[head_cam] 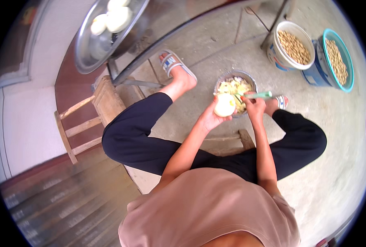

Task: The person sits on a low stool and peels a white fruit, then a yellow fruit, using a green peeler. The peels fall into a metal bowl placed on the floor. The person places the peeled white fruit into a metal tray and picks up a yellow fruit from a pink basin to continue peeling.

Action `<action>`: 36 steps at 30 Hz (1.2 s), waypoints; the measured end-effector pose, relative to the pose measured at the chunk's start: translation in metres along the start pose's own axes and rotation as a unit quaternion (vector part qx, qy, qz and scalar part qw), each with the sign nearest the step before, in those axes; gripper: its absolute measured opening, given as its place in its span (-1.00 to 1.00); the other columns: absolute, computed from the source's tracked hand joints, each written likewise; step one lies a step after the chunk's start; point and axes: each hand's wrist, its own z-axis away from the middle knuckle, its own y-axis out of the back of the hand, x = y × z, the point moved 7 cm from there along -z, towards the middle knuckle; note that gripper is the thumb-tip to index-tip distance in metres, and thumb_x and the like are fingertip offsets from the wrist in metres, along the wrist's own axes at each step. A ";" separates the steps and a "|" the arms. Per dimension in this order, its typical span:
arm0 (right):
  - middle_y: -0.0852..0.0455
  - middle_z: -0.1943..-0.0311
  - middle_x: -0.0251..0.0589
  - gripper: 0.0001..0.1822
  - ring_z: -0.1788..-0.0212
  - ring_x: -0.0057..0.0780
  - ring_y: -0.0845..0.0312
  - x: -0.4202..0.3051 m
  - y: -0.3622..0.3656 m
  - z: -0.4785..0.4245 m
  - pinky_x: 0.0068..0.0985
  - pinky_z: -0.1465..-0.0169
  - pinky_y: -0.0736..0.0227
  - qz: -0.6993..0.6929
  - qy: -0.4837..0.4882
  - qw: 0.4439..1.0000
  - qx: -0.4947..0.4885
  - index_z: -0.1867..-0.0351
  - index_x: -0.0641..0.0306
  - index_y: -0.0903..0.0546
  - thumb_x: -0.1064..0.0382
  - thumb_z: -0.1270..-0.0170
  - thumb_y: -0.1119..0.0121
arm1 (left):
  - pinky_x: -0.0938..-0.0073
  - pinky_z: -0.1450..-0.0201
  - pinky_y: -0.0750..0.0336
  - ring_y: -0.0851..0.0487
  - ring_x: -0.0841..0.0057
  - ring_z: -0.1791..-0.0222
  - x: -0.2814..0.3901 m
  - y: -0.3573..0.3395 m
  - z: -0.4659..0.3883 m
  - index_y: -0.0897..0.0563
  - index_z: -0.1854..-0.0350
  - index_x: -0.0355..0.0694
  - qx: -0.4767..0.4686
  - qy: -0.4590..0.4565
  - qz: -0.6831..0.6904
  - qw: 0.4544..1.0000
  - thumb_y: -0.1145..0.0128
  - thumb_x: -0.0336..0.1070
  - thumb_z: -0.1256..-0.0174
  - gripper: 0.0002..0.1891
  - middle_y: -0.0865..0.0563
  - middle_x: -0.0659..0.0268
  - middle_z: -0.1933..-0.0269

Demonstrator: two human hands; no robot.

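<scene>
My left hand (212,117) holds a pale, peeled round fruit or vegetable (224,105) at the near side of a metal bowl. My right hand (254,106) grips a tool with a light green handle (260,95), close to the right side of the pale piece; the tool's working end is partly hidden by the fingers. Beneath both hands, the round metal bowl (253,81) stands on the floor between my feet, with yellowish-white peelings (235,85) in it. More whole pale pieces (118,19) lie in an oval metal basin (85,61) at the upper left.
A white bucket (275,58) and a teal-rimmed basin (352,71) on a blue bucket (314,74), both holding what look like unshelled peanuts, stand at the upper right. A dark-edged table (170,34) is ahead. A wooden stool (107,102) lies beside my left knee.
</scene>
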 end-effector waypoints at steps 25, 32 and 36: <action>-0.72 0.29 -0.32 -0.77 0.27 -0.66 -0.60 -0.017 0.009 0.008 -0.69 0.17 -0.48 -0.204 -0.006 0.978 -0.041 0.13 0.41 -0.67 0.51 -0.17 -0.39 | 0.29 0.49 -0.71 -0.77 0.24 0.30 0.459 -0.203 0.183 -0.54 -0.10 -0.42 0.412 -0.114 -0.854 0.296 -0.60 -0.16 0.31 -0.18 -0.72 -0.05 0.06; -0.71 0.31 -0.34 -0.77 0.30 -0.67 -0.59 -0.021 0.006 0.008 -0.68 0.18 -0.47 -0.194 0.015 0.980 -0.043 0.11 0.41 -0.66 0.52 -0.18 -0.37 | 0.41 0.48 -0.67 -0.77 0.38 0.47 0.459 -0.210 0.194 -0.68 0.23 -0.46 0.413 -0.076 -0.860 0.289 -0.39 -0.46 0.06 -0.70 -0.76 0.12 0.39; -0.70 0.32 -0.35 -0.78 0.30 -0.68 -0.57 -0.016 0.004 0.007 -0.69 0.21 -0.45 -0.207 0.009 0.978 -0.040 0.12 0.39 -0.66 0.53 -0.19 -0.35 | 0.48 0.48 -0.65 -0.76 0.45 0.54 0.467 -0.229 0.217 -0.69 0.27 -0.46 0.407 -0.239 -0.799 0.373 -0.17 -0.61 -0.06 -0.83 -0.76 0.15 0.45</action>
